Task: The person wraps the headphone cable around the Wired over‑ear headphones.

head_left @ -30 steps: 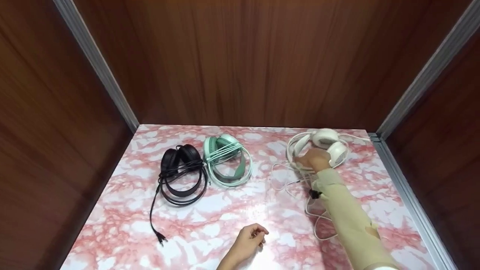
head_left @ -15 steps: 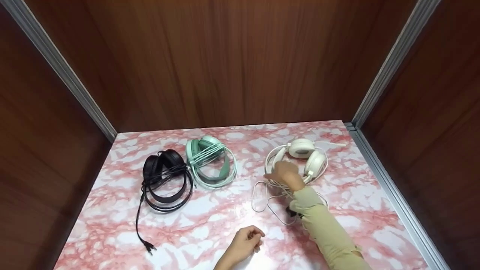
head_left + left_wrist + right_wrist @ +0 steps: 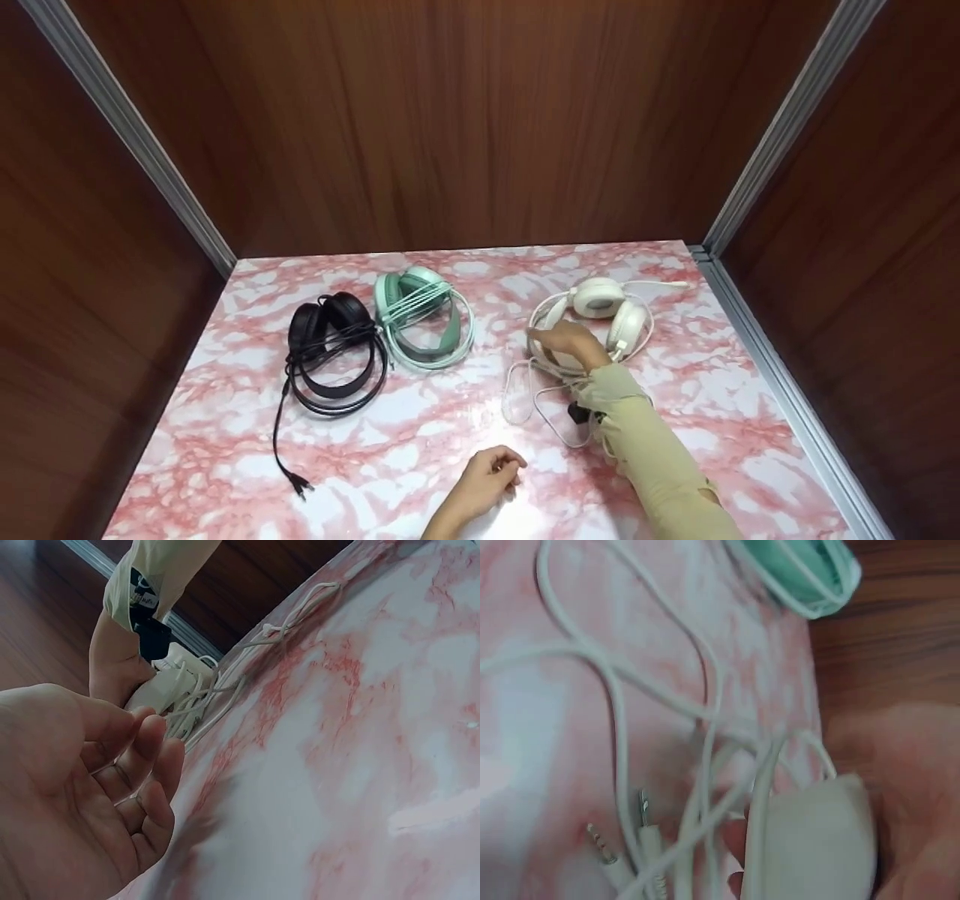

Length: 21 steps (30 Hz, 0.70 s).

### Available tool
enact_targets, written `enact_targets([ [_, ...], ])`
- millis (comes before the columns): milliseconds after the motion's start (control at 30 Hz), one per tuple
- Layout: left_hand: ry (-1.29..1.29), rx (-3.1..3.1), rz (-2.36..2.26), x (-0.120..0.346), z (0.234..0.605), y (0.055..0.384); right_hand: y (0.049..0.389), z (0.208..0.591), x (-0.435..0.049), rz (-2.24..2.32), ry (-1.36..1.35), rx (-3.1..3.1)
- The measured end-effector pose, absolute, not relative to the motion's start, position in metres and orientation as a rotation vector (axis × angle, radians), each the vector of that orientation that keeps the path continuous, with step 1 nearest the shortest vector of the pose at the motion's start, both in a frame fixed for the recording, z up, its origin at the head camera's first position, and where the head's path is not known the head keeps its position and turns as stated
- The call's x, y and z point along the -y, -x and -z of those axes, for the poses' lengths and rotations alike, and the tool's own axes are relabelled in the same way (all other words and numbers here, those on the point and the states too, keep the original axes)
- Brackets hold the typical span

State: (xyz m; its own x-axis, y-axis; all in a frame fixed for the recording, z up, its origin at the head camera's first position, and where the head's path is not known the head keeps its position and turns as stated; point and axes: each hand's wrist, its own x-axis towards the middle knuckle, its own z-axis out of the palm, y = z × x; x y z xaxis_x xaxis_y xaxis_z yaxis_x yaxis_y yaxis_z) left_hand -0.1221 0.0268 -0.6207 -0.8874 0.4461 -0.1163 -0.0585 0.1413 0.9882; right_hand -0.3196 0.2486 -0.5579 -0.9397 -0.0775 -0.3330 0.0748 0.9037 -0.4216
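While my right hand (image 3: 566, 340) grips white headset (image 3: 598, 298), left hand (image 3: 480, 480) loosely curled, empty; tangled cable (image 3: 596, 656) could snag if tugged.

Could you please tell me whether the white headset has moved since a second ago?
Yes, the white headset has moved away from the table's back edge, toward the near side.

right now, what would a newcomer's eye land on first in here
Most likely the white headset at the table's right, gripped by the right hand. Next, the mint-green headset and black headset, side by side toward the left. The left hand is at the near middle, holding nothing.
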Motion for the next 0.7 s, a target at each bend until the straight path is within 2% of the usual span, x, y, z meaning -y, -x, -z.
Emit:
enact_targets([
  [200, -0.388, -2.030, -1.815, -0.027, 0.619, 0.122, 0.321, 0.569, -0.232, 0.520, -0.095, -2.798],
  [367, -0.391, -2.030, -1.807, -0.025, 0.619, 0.122, 0.319, 0.567, -0.234, 1.007, -0.088, -2.698],
  [500, -0.383, -2.021, -1.803, -0.022, 0.622, 0.121, 0.311, 0.539, -0.249, 1.306, -0.056, -2.481],
  [700, -0.340, -2.009, -1.827, -0.018, 0.623, 0.121, 0.299, 0.480, -0.266, 1.270, -0.064, -2.650],
])
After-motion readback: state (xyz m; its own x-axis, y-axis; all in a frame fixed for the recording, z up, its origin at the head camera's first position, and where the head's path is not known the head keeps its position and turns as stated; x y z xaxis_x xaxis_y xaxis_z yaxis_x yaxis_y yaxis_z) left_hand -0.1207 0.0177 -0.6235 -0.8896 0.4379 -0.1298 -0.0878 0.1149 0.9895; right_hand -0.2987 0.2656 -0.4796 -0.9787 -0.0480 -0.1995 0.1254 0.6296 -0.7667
